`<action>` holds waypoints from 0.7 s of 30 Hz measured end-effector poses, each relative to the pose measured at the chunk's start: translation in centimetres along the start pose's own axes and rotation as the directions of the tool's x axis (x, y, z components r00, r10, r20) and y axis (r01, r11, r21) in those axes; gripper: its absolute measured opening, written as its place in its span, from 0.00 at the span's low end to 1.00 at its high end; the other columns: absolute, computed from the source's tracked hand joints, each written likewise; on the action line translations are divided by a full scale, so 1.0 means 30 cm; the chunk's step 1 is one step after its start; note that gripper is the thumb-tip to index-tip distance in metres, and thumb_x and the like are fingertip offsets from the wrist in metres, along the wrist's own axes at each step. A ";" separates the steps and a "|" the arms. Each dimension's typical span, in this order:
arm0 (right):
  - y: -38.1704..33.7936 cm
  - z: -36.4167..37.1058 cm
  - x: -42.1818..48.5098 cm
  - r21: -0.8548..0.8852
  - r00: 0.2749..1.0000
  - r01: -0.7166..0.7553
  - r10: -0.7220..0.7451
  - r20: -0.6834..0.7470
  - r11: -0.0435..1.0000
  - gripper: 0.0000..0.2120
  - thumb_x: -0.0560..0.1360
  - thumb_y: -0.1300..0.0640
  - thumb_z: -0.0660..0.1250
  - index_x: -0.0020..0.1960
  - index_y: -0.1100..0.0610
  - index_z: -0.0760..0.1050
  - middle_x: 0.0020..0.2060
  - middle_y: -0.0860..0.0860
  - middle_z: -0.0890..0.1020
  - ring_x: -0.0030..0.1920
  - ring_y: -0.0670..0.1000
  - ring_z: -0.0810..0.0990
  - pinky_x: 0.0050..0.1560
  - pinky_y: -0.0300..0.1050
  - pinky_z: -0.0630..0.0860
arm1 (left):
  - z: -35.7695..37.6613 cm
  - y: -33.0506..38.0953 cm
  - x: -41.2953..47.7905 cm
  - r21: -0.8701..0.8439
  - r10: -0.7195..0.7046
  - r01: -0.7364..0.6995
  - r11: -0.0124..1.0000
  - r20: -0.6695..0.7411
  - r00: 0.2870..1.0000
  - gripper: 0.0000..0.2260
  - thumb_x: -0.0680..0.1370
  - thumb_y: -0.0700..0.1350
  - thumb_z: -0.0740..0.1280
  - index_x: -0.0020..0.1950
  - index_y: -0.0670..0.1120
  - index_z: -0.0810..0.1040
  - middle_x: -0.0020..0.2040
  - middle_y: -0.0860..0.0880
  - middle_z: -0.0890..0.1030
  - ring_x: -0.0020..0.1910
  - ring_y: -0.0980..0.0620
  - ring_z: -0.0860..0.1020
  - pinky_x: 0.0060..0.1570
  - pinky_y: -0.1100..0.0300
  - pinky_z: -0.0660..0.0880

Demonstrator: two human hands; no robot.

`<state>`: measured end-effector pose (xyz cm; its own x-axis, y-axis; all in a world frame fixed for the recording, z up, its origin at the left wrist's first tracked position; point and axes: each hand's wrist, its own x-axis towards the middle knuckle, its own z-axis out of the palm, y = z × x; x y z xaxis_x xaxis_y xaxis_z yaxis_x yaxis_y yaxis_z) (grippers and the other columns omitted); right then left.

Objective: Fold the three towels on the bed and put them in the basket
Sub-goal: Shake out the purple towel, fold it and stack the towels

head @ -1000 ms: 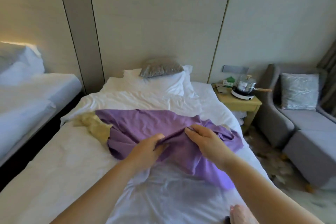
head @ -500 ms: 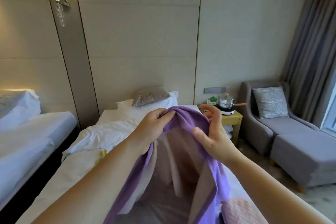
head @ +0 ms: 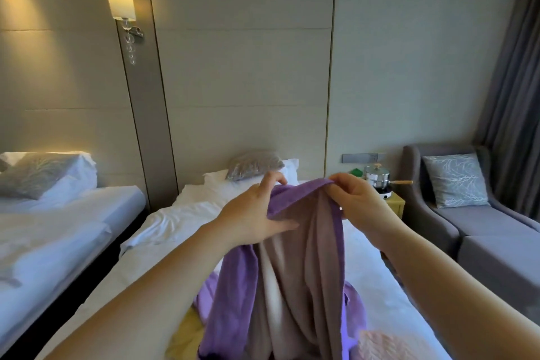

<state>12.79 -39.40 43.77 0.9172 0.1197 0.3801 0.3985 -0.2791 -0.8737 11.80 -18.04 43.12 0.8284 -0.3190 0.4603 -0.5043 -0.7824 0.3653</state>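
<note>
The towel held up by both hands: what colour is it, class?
The towel is purple, its inner face a paler greyish mauve; the head view shows it.

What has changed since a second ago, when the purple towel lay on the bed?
The left hand and right hand raised the purple cloth towel up from the white bed; it now hangs from their grip on its top edge. The crumpled yellow towel stays on the bed.

No text, label, brand, number or sign can be read anywhere in this view.
</note>
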 end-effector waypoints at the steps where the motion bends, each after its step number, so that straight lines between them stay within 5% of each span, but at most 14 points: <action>1: -0.005 -0.008 0.002 0.003 1.000 0.010 -0.010 -0.003 1.000 0.09 0.78 0.55 0.62 0.43 0.48 0.80 0.38 0.50 0.83 0.42 0.54 0.81 0.46 0.50 0.79 | 0.013 0.002 0.006 0.002 0.020 -0.020 1.000 -0.012 1.000 0.18 0.73 0.60 0.68 0.59 0.59 0.65 0.50 0.59 0.74 0.49 0.53 0.75 0.49 0.55 0.73; 3: -0.008 -0.023 0.006 0.009 0.999 0.043 -0.043 -0.023 0.999 0.09 0.77 0.56 0.63 0.42 0.49 0.80 0.36 0.47 0.83 0.39 0.48 0.81 0.44 0.45 0.79 | 0.015 -0.002 0.023 0.048 -0.032 0.032 0.998 0.003 0.999 0.08 0.78 0.55 0.61 0.55 0.55 0.73 0.53 0.53 0.72 0.53 0.50 0.74 0.55 0.51 0.72; 7: 0.020 -0.039 -0.002 -0.035 0.998 0.055 -0.055 -0.015 0.998 0.07 0.76 0.58 0.65 0.43 0.50 0.80 0.38 0.49 0.84 0.40 0.47 0.80 0.45 0.44 0.77 | -0.013 0.016 0.051 0.298 -0.140 0.108 0.948 0.089 0.986 0.12 0.80 0.55 0.57 0.40 0.53 0.73 0.45 0.54 0.74 0.45 0.51 0.74 0.43 0.55 0.70; 10: 0.061 -0.020 -0.033 -0.048 0.996 0.080 -0.082 -0.034 0.996 0.09 0.75 0.61 0.66 0.44 0.49 0.79 0.39 0.50 0.83 0.40 0.48 0.79 0.44 0.45 0.76 | -0.005 0.056 0.072 -0.053 -0.197 0.206 0.977 0.149 0.969 0.13 0.80 0.42 0.59 0.34 0.45 0.69 0.34 0.49 0.73 0.33 0.51 0.75 0.31 0.63 0.71; 12: 0.086 0.014 -0.065 0.001 0.989 0.121 -0.121 -0.081 0.993 0.12 0.75 0.63 0.65 0.46 0.45 0.75 0.40 0.48 0.81 0.39 0.47 0.78 0.42 0.42 0.75 | 0.002 0.086 0.085 -0.301 -0.291 0.314 0.900 0.120 0.949 0.10 0.78 0.37 0.57 0.39 0.38 0.74 0.33 0.46 0.74 0.28 0.54 0.76 0.27 0.66 0.73; 16: 0.103 0.074 -0.105 -0.009 0.956 0.251 -0.249 -0.155 0.968 0.18 0.76 0.60 0.64 0.45 0.36 0.68 0.40 0.44 0.79 0.36 0.41 0.78 0.33 0.27 0.69 | 0.000 0.147 0.142 -0.595 -0.387 0.337 0.730 0.047 0.921 0.15 0.77 0.31 0.53 0.45 0.41 0.78 0.38 0.44 0.79 0.34 0.54 0.79 0.33 0.64 0.79; 21: 0.094 0.110 -0.088 -0.059 0.953 0.254 -0.260 -0.158 0.965 0.19 0.76 0.61 0.63 0.42 0.35 0.74 0.45 0.40 0.79 0.43 0.40 0.79 0.42 0.32 0.74 | -0.044 0.187 0.184 -0.686 -0.437 0.313 0.657 -0.008 0.899 0.13 0.74 0.30 0.61 0.45 0.45 0.80 0.50 0.41 0.83 0.47 0.47 0.82 0.50 0.55 0.80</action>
<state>11.50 -37.35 39.31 0.7697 0.0357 0.6374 0.6174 -0.2953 -0.7291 13.21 -23.49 48.79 0.9636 0.0590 0.2606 -0.2388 -0.2467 0.9392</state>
